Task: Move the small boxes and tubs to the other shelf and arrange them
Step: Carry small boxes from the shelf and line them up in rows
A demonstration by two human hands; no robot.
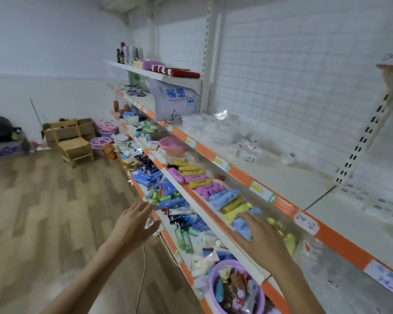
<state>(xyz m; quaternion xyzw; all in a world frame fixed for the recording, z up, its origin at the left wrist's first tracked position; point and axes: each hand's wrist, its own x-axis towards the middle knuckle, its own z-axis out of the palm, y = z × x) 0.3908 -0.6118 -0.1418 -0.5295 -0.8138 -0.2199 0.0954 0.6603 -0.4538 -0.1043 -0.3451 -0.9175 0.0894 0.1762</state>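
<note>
The small boxes (pixel 210 191), long packets in yellow, pink, purple and blue, lie in a crowded row on the middle shelf (pixel 216 220), running away from the right hand (pixel 262 239) toward the far end. That hand is spread, fingers straight, its fingertips resting on a blue packet (pixel 242 226) at the near end of the row; a yellow packet (pixel 235 215) lies just beyond the fingers. Whether the fingers press down or only touch cannot be told.

The left hand (pixel 135 225) hangs open in the air, fingers loosely spread, holding nothing, out in front of the lower shelf (pixel 168 239). Just past its fingertips that shelf carries a jumble of blue and green packets (pixel 168 196).

Below the right wrist stands a purple tub (pixel 213 284) filled with small wrapped items. Above the right hand runs the upper shelf (pixel 293 184) with its orange edge strip and a handwritten label (pixel 306 223); clear plastic containers (pixel 204 128) sit farther along it. A pink tub (pixel 168 143) stands well beyond the row of boxes.
</note>
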